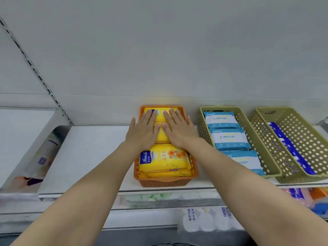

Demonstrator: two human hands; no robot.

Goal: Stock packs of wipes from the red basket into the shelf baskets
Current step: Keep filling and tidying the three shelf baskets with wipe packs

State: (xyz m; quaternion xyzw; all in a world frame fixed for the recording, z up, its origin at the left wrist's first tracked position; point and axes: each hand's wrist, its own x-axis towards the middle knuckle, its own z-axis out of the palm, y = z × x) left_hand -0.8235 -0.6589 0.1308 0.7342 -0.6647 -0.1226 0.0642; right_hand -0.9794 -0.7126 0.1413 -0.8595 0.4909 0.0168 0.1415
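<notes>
A pale grey wall backs the white shelf (85, 153). On it the orange basket (165, 181) holds yellow wipes packs (163, 160); two green baskets (248, 139) sit right of it. Left hand (143, 132) and right hand (177, 130) press flat on the packs, each grip wide, fingers straight.

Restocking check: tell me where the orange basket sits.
In the head view, the orange basket sits mid-shelf, left of the green basket of blue packs, with both hands pressing its yellow packs.

yellow wipes pack (163, 161): "jwash" | white roll pack (224, 213): "4800"
</notes>
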